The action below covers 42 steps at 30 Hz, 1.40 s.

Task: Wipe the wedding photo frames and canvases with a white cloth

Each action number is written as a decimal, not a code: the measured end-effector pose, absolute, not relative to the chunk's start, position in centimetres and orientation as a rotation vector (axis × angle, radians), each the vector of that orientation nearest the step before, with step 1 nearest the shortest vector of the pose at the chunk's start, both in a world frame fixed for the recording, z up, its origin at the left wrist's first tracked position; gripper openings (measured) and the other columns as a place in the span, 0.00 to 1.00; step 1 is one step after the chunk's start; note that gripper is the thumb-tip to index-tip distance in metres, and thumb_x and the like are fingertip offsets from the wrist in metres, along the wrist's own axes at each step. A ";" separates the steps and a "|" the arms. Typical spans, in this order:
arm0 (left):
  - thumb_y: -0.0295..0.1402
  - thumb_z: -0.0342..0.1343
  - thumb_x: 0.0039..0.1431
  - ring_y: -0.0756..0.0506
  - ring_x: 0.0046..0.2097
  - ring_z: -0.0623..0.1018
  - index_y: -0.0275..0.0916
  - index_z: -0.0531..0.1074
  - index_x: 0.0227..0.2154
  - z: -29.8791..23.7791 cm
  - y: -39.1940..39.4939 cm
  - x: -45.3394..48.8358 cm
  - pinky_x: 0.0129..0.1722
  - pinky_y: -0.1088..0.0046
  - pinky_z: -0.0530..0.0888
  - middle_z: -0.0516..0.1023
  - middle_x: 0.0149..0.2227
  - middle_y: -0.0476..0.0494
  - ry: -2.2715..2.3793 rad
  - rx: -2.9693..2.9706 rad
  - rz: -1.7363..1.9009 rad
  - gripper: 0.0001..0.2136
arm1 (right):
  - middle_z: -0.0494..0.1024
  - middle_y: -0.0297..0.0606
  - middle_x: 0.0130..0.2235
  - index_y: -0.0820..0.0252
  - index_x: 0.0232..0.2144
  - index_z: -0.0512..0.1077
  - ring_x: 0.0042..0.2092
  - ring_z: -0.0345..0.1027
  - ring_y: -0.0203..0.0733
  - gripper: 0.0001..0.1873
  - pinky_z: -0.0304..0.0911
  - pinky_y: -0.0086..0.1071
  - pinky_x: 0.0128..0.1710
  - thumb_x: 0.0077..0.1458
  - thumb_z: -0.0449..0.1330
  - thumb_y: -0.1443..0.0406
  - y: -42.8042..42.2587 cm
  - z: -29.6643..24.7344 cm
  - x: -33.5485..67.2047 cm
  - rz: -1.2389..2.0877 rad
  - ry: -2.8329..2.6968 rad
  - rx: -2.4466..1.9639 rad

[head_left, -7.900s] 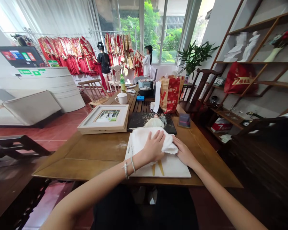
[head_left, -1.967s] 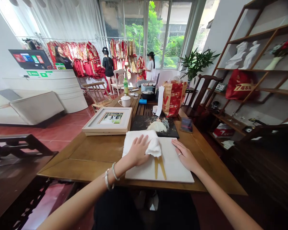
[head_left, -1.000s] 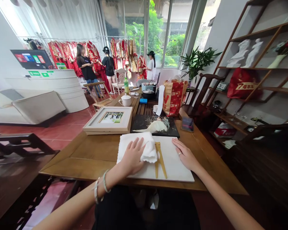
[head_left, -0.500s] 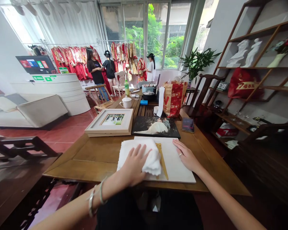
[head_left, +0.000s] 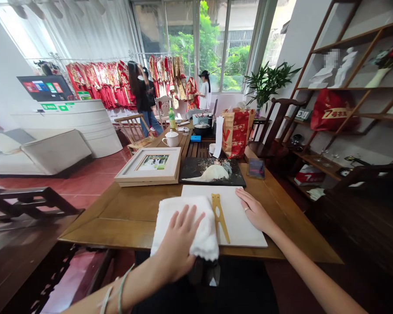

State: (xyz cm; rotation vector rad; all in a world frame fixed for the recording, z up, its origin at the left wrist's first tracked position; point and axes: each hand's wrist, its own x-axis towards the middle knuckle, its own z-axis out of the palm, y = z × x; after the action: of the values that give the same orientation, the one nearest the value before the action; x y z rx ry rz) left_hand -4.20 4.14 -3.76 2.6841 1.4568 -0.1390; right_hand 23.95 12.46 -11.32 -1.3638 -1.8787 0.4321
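Basically, left hand (head_left: pixel 180 240) is splayed flat on top of a white cloth (head_left: pixel 207 235), fingers spread, not gripping; cloth covers the left part of a white board (head_left: pixel 240 233) and runs past its front edge; right hand (head_left: pixel 254 214) lies flat on the board's right side, fingers straight, holding nothing; gold shape (head_left: pixel 215 201) shows beside the cloth; framed picture (head_left: pixel 124 175) and dark panel (head_left: pixel 188 169) sit behind on the tabletop (head_left: pixel 124 220)
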 end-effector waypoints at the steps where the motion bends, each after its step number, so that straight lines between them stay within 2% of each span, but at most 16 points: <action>1: 0.26 0.50 0.36 0.33 0.64 0.36 0.40 0.41 0.63 -3.9 3.0 -4.4 0.59 0.47 0.43 0.35 0.66 0.40 1.414 2.681 -0.153 0.46 | 0.65 0.41 0.58 0.57 0.53 0.66 0.62 0.52 0.45 0.22 0.45 0.49 0.62 0.58 0.46 0.67 12.5 -11.4 24.0 0.431 -1.873 -1.353; 5: 0.26 0.50 0.34 0.33 0.64 0.34 0.43 0.38 0.63 -3.7 1.3 -4.7 0.59 0.47 0.43 0.32 0.66 0.42 1.317 2.677 -0.175 0.48 | 0.65 0.40 0.58 0.56 0.53 0.66 0.62 0.52 0.46 0.22 0.46 0.50 0.62 0.57 0.47 0.66 12.6 -11.5 24.0 0.444 -1.861 -1.343; 10: 0.28 0.51 0.42 0.34 0.64 0.43 0.38 0.47 0.62 -3.4 5.7 -3.7 0.60 0.51 0.46 0.43 0.65 0.37 1.430 2.712 -0.084 0.40 | 0.65 0.38 0.58 0.54 0.53 0.67 0.62 0.53 0.45 0.21 0.45 0.50 0.62 0.57 0.47 0.66 12.6 -11.4 24.1 0.444 -1.856 -1.351; 15: 0.33 0.50 0.52 0.33 0.63 0.49 0.34 0.51 0.61 -4.2 11.8 -2.2 0.58 0.52 0.50 0.50 0.63 0.32 1.513 2.792 0.027 0.32 | 0.65 0.38 0.59 0.54 0.53 0.66 0.62 0.52 0.45 0.21 0.45 0.50 0.62 0.58 0.47 0.66 12.6 -11.5 24.1 0.460 -1.855 -1.332; 21: 0.34 0.49 0.53 0.32 0.63 0.48 0.32 0.51 0.60 -4.5 12.7 -1.7 0.58 0.50 0.48 0.48 0.63 0.30 1.546 2.781 0.026 0.31 | 0.65 0.40 0.58 0.56 0.53 0.66 0.62 0.52 0.45 0.21 0.45 0.49 0.62 0.58 0.47 0.66 12.4 -11.3 24.0 0.453 -1.860 -1.347; 30: 0.30 0.51 0.45 0.33 0.64 0.39 0.39 0.44 0.63 -3.2 3.5 -1.8 0.60 0.49 0.44 0.41 0.65 0.38 1.435 2.645 -0.099 0.39 | 0.65 0.39 0.58 0.55 0.53 0.66 0.62 0.52 0.45 0.22 0.46 0.50 0.62 0.57 0.47 0.67 12.5 -11.4 23.9 0.444 -1.858 -1.330; 36: 0.34 0.51 0.49 0.32 0.64 0.42 0.38 0.48 0.62 -3.5 5.9 -1.1 0.59 0.50 0.46 0.44 0.65 0.35 1.507 2.641 0.011 0.35 | 0.65 0.41 0.58 0.58 0.53 0.66 0.62 0.52 0.45 0.22 0.47 0.49 0.62 0.57 0.46 0.67 12.5 -11.3 23.9 0.420 -1.885 -1.359; 42: 0.36 0.41 0.60 0.32 0.62 0.50 0.33 0.52 0.60 -3.3 11.9 1.9 0.57 0.50 0.52 0.51 0.63 0.33 1.574 2.581 0.080 0.26 | 0.65 0.41 0.58 0.57 0.53 0.66 0.62 0.53 0.44 0.22 0.48 0.48 0.61 0.58 0.46 0.66 12.6 -11.4 24.0 0.406 -1.891 -1.352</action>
State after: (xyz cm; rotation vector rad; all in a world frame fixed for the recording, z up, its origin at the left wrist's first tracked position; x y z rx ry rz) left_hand 1.94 11.94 -3.27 2.5807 1.5739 0.0798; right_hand 24.00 12.58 -11.42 -1.3520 -1.8906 0.4058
